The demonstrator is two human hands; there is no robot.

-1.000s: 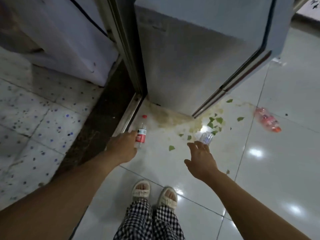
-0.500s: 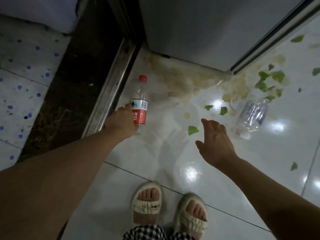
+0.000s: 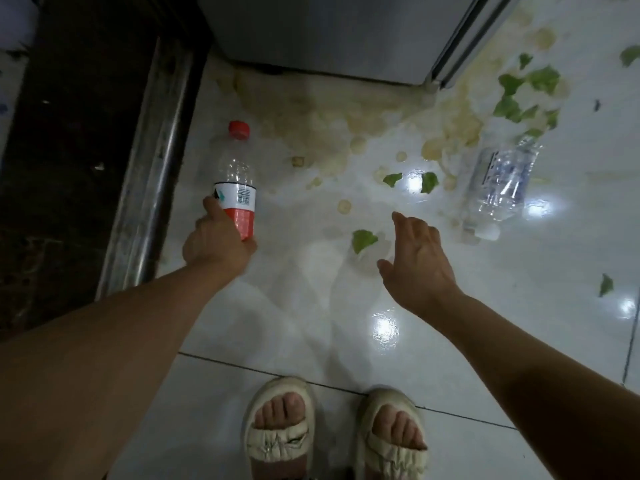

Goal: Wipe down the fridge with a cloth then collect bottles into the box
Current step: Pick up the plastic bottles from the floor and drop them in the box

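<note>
An empty clear bottle with a red cap and red-and-white label (image 3: 237, 181) lies on the white floor tiles, cap pointing away from me. My left hand (image 3: 216, 242) is closed around its lower end. A second clear bottle with a blue-printed label and white cap (image 3: 500, 185) lies on its side to the right, cap toward me. My right hand (image 3: 417, 261) hovers open above the floor, short of that bottle and to its left. The grey fridge (image 3: 329, 32) stands at the top of the view. No cloth and no box are in view.
A yellowish spill (image 3: 346, 126) and scattered green leaf scraps (image 3: 519, 95) cover the tiles in front of the fridge. A metal door threshold (image 3: 152, 157) and dark strip run along the left. My sandalled feet (image 3: 332, 438) stand at the bottom.
The view has dropped closer to the floor. My left hand has closed more fully on the red-capped bottle. My right hand stays open, reaching toward the clear bottle on the right.
</note>
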